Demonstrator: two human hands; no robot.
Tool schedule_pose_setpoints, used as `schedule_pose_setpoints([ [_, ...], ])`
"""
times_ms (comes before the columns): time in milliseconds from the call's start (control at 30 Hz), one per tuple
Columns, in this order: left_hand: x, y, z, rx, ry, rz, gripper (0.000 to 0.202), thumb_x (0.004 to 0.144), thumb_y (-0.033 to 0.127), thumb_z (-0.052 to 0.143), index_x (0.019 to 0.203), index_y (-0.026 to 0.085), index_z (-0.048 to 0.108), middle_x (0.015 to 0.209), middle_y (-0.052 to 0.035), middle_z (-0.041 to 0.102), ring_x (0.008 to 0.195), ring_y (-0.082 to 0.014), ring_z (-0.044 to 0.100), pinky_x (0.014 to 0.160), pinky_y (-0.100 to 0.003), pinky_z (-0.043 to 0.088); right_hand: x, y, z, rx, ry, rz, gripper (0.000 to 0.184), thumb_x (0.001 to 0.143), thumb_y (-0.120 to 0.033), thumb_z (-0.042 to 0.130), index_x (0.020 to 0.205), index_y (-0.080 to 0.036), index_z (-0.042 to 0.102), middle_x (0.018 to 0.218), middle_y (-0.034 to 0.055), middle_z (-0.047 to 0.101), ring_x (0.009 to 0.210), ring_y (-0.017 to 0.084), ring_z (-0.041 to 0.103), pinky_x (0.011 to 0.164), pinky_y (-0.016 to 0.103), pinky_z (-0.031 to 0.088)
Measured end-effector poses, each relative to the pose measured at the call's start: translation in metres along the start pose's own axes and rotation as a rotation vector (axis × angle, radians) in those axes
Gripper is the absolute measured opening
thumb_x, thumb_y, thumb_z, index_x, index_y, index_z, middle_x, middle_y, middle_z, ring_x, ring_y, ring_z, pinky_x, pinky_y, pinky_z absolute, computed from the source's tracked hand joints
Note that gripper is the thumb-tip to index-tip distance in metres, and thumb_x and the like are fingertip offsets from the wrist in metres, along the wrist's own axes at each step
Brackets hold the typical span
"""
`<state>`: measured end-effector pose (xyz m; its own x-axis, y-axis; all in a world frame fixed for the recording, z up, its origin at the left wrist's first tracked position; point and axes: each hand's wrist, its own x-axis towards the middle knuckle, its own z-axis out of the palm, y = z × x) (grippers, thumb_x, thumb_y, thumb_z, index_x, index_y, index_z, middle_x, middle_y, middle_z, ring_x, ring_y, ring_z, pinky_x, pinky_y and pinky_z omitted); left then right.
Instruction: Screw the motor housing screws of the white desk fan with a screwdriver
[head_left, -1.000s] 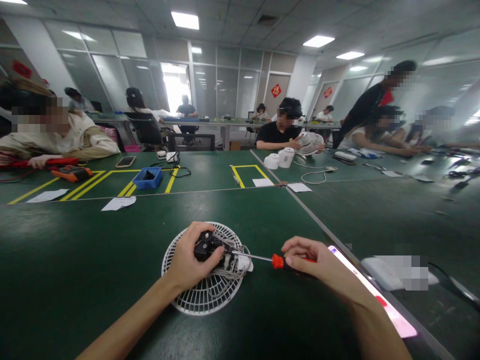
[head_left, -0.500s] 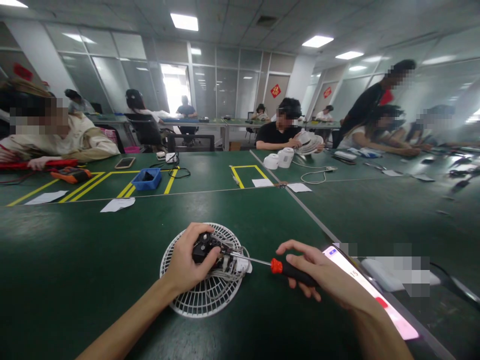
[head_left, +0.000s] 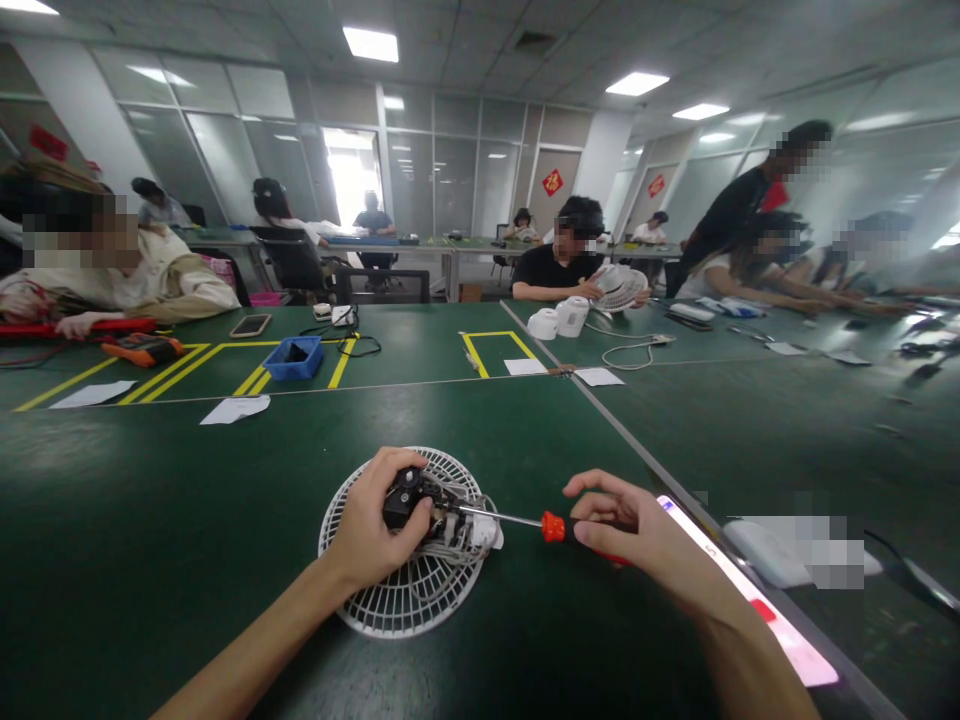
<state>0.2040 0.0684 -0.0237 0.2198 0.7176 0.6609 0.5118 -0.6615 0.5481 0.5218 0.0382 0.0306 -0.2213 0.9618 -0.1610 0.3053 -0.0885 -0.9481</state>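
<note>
A round white fan grille (head_left: 386, 610) lies on the green table, with a black fan motor (head_left: 401, 503) and grey wiring on top of it. My left hand (head_left: 373, 530) is wrapped round the motor, thumb on its near right side. From the right, a screwdriver (head_left: 553, 527) with a red and black handle lies nearly level, its shaft reaching into the motor assembly. The exact spot where its tip meets the assembly is hard to make out. My right hand (head_left: 626, 530) holds the handle, thumb on the near side and index finger raised off it.
A lit phone (head_left: 757, 600) lies right of my right hand, beside a white device (head_left: 780, 550). Farther back are a blue bin (head_left: 294, 358), paper slips (head_left: 236, 409) and white fan parts (head_left: 571, 316). A co-worker across the table holds another fan grille (head_left: 621, 288).
My right hand has shifted its grip on the screwdriver handle, which has turned, showing red near the palm. My left hand and the motor stay almost where they were.
</note>
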Motion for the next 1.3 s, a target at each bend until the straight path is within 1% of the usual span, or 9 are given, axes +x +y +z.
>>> schedule_pose_setpoints([
  [100, 0.001, 0.000, 0.000, 0.003, 0.005, 0.003, 0.030, 0.088, 0.022, 0.061, 0.117, 0.023, 0.055, 0.109, -0.0061, 0.061, 0.100, -0.0214, 0.061, 0.089, -0.038, 0.052, 0.001, 0.001, -0.001, 0.002, 0.006, -0.065, 0.046, 0.068, -0.039, 0.087, 0.103, -0.022, 0.063, 0.081, 0.0003, 0.065, 0.078, 0.019, 0.060, 0.072, 0.031, 0.047],
  [200, 0.001, -0.001, 0.001, 0.003, 0.010, 0.003, 0.029, 0.088, 0.022, 0.060, 0.117, 0.023, 0.055, 0.110, -0.0062, 0.061, 0.101, -0.0214, 0.061, 0.090, -0.038, 0.052, 0.001, 0.002, 0.002, 0.013, 0.007, -0.065, 0.041, 0.072, -0.045, 0.085, 0.100, -0.021, 0.066, 0.086, 0.0012, 0.064, 0.083, 0.019, 0.061, 0.077, 0.032, 0.049],
  [367, -0.001, -0.002, 0.001, 0.015, 0.002, -0.014, 0.028, 0.089, 0.024, 0.061, 0.117, 0.023, 0.056, 0.111, -0.0069, 0.062, 0.103, -0.0226, 0.062, 0.091, -0.040, 0.053, 0.000, 0.003, 0.009, 0.095, -0.079, 0.177, 0.049, 0.088, -0.068, 0.060, 0.104, -0.022, 0.065, 0.086, 0.0043, 0.068, 0.068, 0.018, 0.065, 0.052, 0.026, 0.050],
  [533, -0.001, -0.001, 0.000, 0.016, 0.005, -0.016, 0.027, 0.089, 0.026, 0.061, 0.116, 0.023, 0.057, 0.110, -0.0069, 0.063, 0.101, -0.0227, 0.063, 0.090, -0.040, 0.054, 0.001, 0.002, 0.008, 0.036, -0.115, 0.189, 0.051, 0.083, -0.067, 0.065, 0.102, -0.020, 0.064, 0.068, 0.0009, 0.067, 0.047, 0.010, 0.050, 0.040, 0.019, 0.034],
  [800, 0.000, 0.000, 0.000, 0.025, -0.003, -0.025, 0.033, 0.087, 0.033, 0.068, 0.116, 0.023, 0.056, 0.109, -0.0067, 0.063, 0.099, -0.0228, 0.063, 0.088, -0.041, 0.055, 0.001, 0.002, 0.001, 0.022, 0.021, 0.087, 0.049, 0.071, -0.058, 0.084, 0.096, -0.022, 0.063, 0.070, -0.0025, 0.064, 0.059, 0.014, 0.057, 0.050, 0.024, 0.038],
  [1000, 0.000, 0.000, 0.002, 0.038, 0.007, -0.052, 0.040, 0.083, 0.038, 0.076, 0.115, 0.024, 0.057, 0.108, -0.0052, 0.063, 0.098, -0.0220, 0.063, 0.088, -0.041, 0.056, 0.005, 0.004, -0.002, -0.030, 0.084, -0.036, 0.040, 0.063, -0.045, 0.089, 0.087, -0.022, 0.067, 0.085, 0.0025, 0.072, 0.084, 0.023, 0.067, 0.078, 0.035, 0.051],
  [1100, 0.000, 0.000, 0.002, 0.044, 0.017, -0.048, 0.040, 0.082, 0.038, 0.076, 0.114, 0.024, 0.057, 0.107, -0.0054, 0.064, 0.098, -0.0225, 0.064, 0.088, -0.042, 0.056, 0.007, 0.005, -0.001, -0.034, 0.115, -0.041, 0.037, 0.059, -0.042, 0.090, 0.081, -0.022, 0.068, 0.084, 0.0023, 0.071, 0.083, 0.024, 0.067, 0.079, 0.037, 0.052],
  [1200, 0.001, 0.001, 0.002, 0.042, 0.013, -0.049, 0.040, 0.082, 0.038, 0.077, 0.114, 0.023, 0.057, 0.107, -0.0056, 0.064, 0.098, -0.0225, 0.064, 0.089, -0.042, 0.056, 0.007, 0.006, 0.003, -0.020, 0.119, -0.042, 0.037, 0.067, -0.049, 0.087, 0.082, -0.021, 0.069, 0.084, 0.0028, 0.070, 0.082, 0.022, 0.066, 0.076, 0.034, 0.052],
  [1300, 0.001, 0.001, 0.001, 0.036, 0.014, -0.046, 0.040, 0.081, 0.037, 0.077, 0.113, 0.024, 0.058, 0.107, -0.0054, 0.064, 0.098, -0.0221, 0.064, 0.088, -0.041, 0.056, 0.005, 0.006, 0.007, 0.038, 0.021, 0.071, 0.045, 0.082, -0.064, 0.069, 0.094, -0.021, 0.069, 0.088, 0.0054, 0.070, 0.076, 0.021, 0.067, 0.060, 0.030, 0.053],
])
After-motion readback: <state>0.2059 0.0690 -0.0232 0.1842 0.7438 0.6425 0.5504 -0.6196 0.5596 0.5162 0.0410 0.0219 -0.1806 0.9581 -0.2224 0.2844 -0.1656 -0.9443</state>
